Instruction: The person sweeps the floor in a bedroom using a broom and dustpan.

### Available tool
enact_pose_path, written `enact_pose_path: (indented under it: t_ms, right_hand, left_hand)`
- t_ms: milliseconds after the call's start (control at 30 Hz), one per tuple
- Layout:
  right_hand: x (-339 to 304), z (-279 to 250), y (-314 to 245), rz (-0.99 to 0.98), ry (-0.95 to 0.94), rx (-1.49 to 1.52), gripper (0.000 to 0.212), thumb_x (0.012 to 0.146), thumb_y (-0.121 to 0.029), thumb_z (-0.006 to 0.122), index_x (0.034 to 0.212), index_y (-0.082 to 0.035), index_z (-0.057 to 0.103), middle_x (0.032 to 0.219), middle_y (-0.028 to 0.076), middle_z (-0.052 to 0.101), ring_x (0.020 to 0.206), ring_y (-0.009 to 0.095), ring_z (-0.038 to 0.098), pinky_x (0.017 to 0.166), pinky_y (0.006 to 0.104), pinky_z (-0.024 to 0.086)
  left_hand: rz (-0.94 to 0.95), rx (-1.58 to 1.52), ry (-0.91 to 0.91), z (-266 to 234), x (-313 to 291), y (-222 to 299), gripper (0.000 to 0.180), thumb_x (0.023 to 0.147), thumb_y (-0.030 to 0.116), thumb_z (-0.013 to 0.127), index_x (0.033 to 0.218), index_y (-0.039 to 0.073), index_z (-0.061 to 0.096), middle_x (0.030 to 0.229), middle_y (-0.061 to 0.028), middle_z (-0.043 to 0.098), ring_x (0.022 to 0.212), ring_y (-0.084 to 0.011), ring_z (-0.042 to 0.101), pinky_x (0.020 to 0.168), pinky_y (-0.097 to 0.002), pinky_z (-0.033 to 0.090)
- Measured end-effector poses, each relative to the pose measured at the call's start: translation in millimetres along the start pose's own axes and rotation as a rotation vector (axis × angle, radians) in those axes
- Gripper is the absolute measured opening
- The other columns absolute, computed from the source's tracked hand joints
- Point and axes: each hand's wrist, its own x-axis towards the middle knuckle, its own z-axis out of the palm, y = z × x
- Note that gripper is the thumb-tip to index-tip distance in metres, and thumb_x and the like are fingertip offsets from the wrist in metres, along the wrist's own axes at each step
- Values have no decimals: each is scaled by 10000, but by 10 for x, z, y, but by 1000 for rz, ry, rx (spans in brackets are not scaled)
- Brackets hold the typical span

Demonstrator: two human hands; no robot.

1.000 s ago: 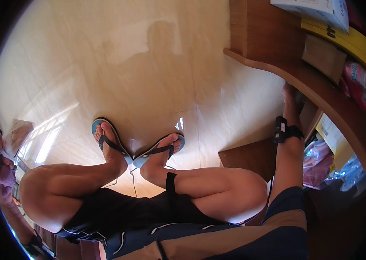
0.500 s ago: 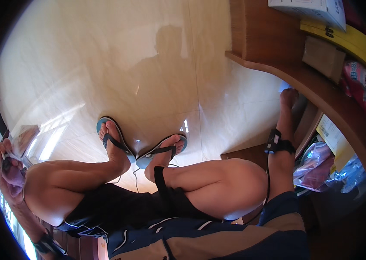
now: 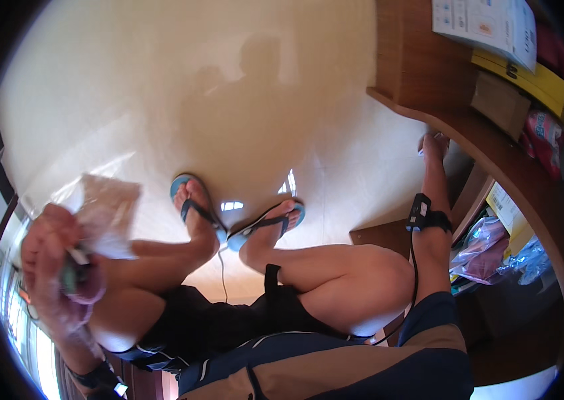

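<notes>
My left hand [image 3: 48, 257], slightly blurred, is closed above my left thigh. It grips a clear plastic bag [image 3: 110, 210] that sticks out past the fingers toward the middle. A pinkish-purple bundle with a dark green part [image 3: 85, 280] is bunched against the palm; I cannot make out its kind. My right hand [image 3: 436, 145] reaches far forward beside the curved wooden edge [image 3: 468, 147] of the furniture. Its fingers look curled, with a small pale patch at them that is too small to name.
To the right, a wooden shelf bears a white box [image 3: 485, 30], a yellow box [image 3: 528, 83], a brown carton [image 3: 500, 103] and a pink packet [image 3: 543, 137]. Plastic-wrapped items [image 3: 482, 250] lie below. A cable [image 3: 224, 277] runs by my sandalled feet on the glossy tiled floor [image 3: 182, 127].
My left hand has moved inward and up with the clear plastic bag, which now spreads out more. My right hand has shifted only slightly. The view has turned a little.
</notes>
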Motion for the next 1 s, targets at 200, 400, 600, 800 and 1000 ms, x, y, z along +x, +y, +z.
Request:
enact_pose_path:
  t_ms: [200,400,600,800,1000]
  right_hand:
    - [-798,-603,-602,210,-415,339,396,778,29,572,1172,-11,569,1183,181,611,1021,296,627,885,380,503]
    - [-1497,-1492,-1341,503,-698,1012,392,825,19,625,1204,9,525,1025,94,639,909,208,640,831,379,549]
    - [-2049,-2876,-2215,506,-861,1193,402,814,4,640,1202,-9,537,968,68,652,888,168,639,804,339,548]
    - [-2451,-4341,-2538,503,-939,1270,349,818,0,639,1159,-61,593,875,-7,627,810,112,620,716,298,543]
    - [-2847,-5926,-2332,449,-992,1332,474,787,32,644,1241,-77,563,814,-3,588,743,103,572,628,266,487]
  left_hand:
    - [-312,-215,-112,384,-251,250,136,906,53,574,809,-41,587,780,-69,536,432,-65,478,332,-197,305]
    - [-204,-88,-119,580,-601,-193,133,864,88,630,838,-42,643,771,-60,578,456,-87,512,382,-222,381]
    - [-487,-223,-151,561,-981,-425,214,847,178,646,843,-36,660,707,-65,611,489,-89,557,379,-244,403]
    - [-408,-155,-107,469,-1558,42,120,879,90,602,852,-22,636,657,-31,558,525,-79,499,439,-230,385]
    - [-256,-79,-28,-83,-2407,770,162,861,127,613,824,-21,666,688,-30,609,605,-67,527,525,-230,426]
